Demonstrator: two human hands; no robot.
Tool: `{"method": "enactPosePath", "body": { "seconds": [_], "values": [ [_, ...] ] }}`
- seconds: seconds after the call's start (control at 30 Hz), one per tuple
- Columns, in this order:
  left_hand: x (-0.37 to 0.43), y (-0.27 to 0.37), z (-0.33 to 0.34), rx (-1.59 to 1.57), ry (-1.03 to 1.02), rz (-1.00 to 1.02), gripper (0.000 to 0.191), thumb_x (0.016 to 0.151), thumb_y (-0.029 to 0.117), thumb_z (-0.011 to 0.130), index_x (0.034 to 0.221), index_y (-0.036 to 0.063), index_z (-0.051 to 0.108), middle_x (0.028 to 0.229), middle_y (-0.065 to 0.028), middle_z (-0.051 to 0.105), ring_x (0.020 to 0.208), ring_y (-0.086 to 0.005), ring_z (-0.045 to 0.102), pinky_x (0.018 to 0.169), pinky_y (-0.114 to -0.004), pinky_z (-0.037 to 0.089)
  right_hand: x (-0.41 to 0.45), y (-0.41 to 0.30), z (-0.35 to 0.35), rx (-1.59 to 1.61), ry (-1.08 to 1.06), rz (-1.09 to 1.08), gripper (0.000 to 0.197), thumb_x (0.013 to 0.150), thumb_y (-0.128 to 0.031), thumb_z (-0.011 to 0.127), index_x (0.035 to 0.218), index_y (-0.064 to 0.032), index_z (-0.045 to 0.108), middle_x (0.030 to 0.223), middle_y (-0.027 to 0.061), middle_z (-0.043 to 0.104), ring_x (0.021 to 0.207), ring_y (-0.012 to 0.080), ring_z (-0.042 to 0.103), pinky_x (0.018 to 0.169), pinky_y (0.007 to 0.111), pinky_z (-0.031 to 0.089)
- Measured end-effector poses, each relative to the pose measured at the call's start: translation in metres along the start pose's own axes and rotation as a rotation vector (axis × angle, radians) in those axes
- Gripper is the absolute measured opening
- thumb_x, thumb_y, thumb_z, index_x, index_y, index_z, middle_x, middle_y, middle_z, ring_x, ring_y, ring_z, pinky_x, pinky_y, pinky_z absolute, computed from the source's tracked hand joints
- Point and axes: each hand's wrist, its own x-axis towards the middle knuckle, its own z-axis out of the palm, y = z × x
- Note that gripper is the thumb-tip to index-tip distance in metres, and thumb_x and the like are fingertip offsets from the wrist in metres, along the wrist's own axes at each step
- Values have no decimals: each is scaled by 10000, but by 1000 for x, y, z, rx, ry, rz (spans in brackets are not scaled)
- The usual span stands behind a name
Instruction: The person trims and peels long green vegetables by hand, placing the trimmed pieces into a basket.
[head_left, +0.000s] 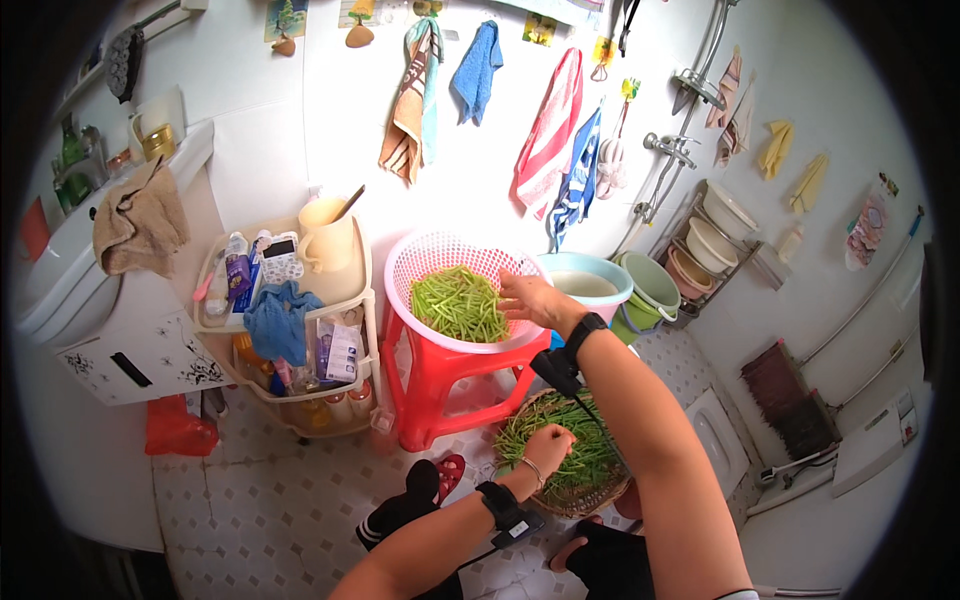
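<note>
A pink plastic colander (401, 300) rests on a red plastic stool (450, 367), with cut green vegetable stems (454, 304) lying in it. Over the colander's right side reaches my right hand (531, 298), its fingers spread and nothing seen in them. Lower down, my left hand (551, 450) is above a woven basket (592, 504) full of long green stems (589, 435). Its fingers are curled; whether a stem is between them cannot be told. Both wrists wear black straps with small devices.
Left of the stool stands a plastic rack (367, 300) with toiletries and a blue cloth (281, 319). A basin of water (592, 281) and a green bucket (649, 285) are behind the colander at the right. A squat toilet (716, 435) is set in the tiled floor.
</note>
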Motion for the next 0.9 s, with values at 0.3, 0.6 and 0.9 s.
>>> {"method": "enactPosePath", "body": {
  "seconds": [0.3, 0.6, 0.9],
  "values": [
    [-3, 27, -10, -251, 117, 69, 101, 809, 70, 489, 866, 45, 568, 668, -28, 520, 388, -61, 321, 343, -213, 227, -118, 130, -126, 484, 144, 1, 253, 929, -195, 474, 1096, -24, 557, 978, 78, 651, 753, 139, 613, 690, 282, 525],
    [-10, 44, -6, -326, 103, 5, 89, 857, 65, 472, 900, 49, 549, 746, -25, 506, 452, -45, 323, 382, -176, 250, -163, 492, -124, 470, 448, 620, 142, 856, -149, 564, 853, -22, 627, 727, 76, 614, 575, 185, 557, 483, 306, 449],
    [-6, 32, 15, -210, 88, -167, 86, 850, 56, 459, 890, 62, 535, 766, -18, 495, 473, -41, 320, 402, -168, 260, -111, 468, -44, -102, 686, 328, 233, 789, -215, 656, 936, -34, 645, 857, 153, 652, 722, 304, 609, 686, 416, 495]
  ]
}}
